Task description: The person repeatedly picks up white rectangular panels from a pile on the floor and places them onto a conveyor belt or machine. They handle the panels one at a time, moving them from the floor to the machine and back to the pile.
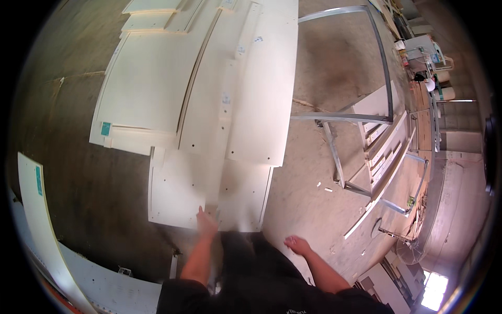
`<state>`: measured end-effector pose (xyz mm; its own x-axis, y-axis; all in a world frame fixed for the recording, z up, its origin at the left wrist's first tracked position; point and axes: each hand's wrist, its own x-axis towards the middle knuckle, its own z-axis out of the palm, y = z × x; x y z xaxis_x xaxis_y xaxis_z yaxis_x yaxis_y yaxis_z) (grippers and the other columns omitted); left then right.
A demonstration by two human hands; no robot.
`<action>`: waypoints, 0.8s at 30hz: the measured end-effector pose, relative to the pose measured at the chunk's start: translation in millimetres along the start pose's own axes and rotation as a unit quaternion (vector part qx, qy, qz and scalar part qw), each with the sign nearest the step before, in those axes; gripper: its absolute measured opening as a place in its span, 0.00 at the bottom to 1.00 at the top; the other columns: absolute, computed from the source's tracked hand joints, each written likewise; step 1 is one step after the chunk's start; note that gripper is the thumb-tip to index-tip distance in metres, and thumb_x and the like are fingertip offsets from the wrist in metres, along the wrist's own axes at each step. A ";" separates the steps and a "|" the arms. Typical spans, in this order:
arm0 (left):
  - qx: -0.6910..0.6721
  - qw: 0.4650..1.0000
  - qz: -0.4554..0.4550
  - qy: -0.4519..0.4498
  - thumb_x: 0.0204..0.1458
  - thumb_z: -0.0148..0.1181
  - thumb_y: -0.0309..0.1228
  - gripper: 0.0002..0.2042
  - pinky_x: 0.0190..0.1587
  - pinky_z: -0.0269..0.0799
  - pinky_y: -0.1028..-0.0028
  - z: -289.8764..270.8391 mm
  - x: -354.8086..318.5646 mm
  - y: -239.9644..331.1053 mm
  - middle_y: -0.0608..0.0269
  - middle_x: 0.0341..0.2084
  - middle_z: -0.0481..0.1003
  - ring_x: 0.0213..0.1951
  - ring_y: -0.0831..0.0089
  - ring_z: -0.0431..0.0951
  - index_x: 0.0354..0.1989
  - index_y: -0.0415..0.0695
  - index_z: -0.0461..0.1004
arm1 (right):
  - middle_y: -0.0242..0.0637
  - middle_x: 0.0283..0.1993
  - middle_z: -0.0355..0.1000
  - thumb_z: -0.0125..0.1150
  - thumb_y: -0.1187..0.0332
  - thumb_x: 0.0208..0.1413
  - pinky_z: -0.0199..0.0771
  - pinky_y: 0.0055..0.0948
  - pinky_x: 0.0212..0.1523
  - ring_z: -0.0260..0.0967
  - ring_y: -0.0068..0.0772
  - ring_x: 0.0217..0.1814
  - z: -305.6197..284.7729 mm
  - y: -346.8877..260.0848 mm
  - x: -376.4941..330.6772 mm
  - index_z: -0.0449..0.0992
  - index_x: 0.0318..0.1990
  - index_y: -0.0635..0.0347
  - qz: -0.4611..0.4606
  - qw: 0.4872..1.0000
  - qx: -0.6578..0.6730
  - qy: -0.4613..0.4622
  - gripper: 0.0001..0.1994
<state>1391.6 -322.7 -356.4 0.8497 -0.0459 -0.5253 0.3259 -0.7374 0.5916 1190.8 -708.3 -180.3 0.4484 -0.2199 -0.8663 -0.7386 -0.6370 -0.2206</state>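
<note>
A long narrow white board (219,141) lies lengthwise over larger white panels, its near end smeared by motion. My left hand (207,224) is closed around that near end, at the front edge of the stack. Dark holes and a small blue print mark the narrow board. Under it rests a wide white panel (172,196) with several small holes. My right hand (297,245) hangs to the right of my legs, away from the panels, with its fingers curled; what they hold, if anything, is too small to make out.
More white panels (146,78) are stacked further back. A metal frame (384,63) stands at the right, near a slanted rack of boards (381,152). At the lower left is a white board (39,204) with a green label. Small scraps (328,189) dot the concrete floor.
</note>
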 end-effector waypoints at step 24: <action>0.042 0.991 -0.050 0.119 0.34 0.76 0.34 0.32 0.40 0.78 0.60 -86.7 -379.2 16.5 0.53 0.35 0.81 0.38 0.55 0.83 0.53 0.45 0.74 | 0.48 0.48 0.78 0.68 0.50 0.45 0.76 0.43 0.52 0.78 0.48 0.50 -120.2 -365.4 34.8 0.67 0.54 0.63 -0.119 0.937 0.253 0.209 0.34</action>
<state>1110.8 -259.1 -94.5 0.8916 0.1828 -0.4142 0.3865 -0.7839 0.4859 1536.8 -572.0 -76.1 0.7108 -0.4540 -0.5372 -0.6890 -0.2954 -0.6619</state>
